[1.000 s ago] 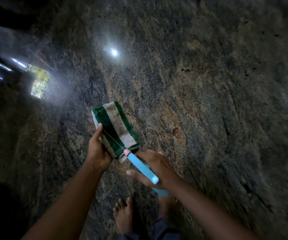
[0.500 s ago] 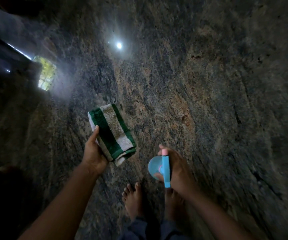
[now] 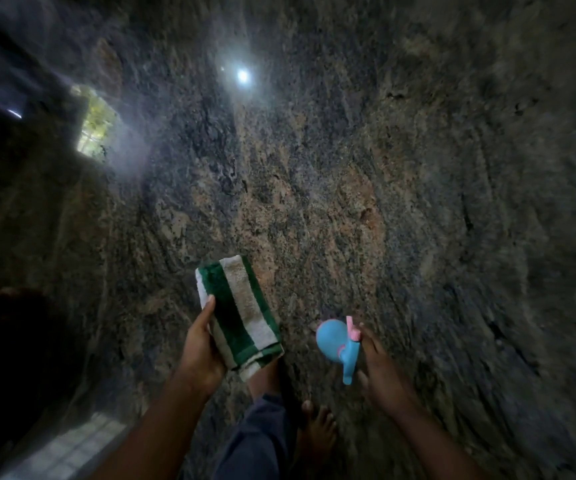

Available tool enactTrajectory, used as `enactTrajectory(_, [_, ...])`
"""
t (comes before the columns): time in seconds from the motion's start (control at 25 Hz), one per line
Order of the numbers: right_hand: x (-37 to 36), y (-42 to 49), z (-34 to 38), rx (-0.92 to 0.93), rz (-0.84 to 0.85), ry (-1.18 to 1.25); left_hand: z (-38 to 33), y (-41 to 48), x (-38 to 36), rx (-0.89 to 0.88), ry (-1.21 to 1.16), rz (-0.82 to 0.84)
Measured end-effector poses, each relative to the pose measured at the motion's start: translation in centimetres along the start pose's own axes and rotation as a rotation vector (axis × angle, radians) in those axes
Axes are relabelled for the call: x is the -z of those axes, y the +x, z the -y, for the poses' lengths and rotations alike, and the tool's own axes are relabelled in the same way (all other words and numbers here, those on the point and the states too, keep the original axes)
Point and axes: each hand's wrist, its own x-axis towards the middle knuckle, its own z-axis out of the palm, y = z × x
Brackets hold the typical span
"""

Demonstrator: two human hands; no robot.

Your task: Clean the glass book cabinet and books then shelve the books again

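1. Closest to the person, at the bottom of the view, a dark blue trouser leg (image 3: 255, 441) hangs over a bare foot (image 3: 317, 431) planted on the floor. The other foot shows only in part, just below the towel.
2. Both forearms reach forward, and the hands are held apart, each gripping its own thing.
3. The left hand (image 3: 201, 351) grips a folded green-and-white striped towel (image 3: 241, 313). The thumb lies along the towel's near edge and the fingers are hidden beneath. The towel is held above the floor and tilts away from the person.
4. The right hand (image 3: 380, 368) holds a light blue spray bottle (image 3: 335, 341) with a pink nozzle on top. The round body points toward the towel, near it but not touching. The fingers are blurred, so the exact grip is hard to make out.
5. Beyond the hands spreads a polished, speckled brown-and-grey stone floor (image 3: 348, 202).
6. Low on the left, a pale tiled patch (image 3: 71, 448) borders the stone.
7. Farther off on the left, the floor reflects a bright window (image 3: 96, 126).
8. Farthest up, a small round light (image 3: 242, 76) glints on the stone.
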Motion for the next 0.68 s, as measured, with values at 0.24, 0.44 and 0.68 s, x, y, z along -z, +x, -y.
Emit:
enactTrajectory(0.24, [6.3, -4.6, 8.8, -0.134, -0.053, 0.074, -1.4, -9.9, -2.7, 0.057, 0.028, 0.036])
enactTrajectory(0.44, [15.6, -14.5, 27.0, -0.214, 0.118, 0.700, -7.1, -25.9, -3.3, 0.006, 0.003, 0.060])
enactTrajectory(0.68, [20.0, -21.4, 46.1, 0.024, 0.353, 0.953, -16.9, -39.3, -0.3, -0.160, -0.122, 0.100])
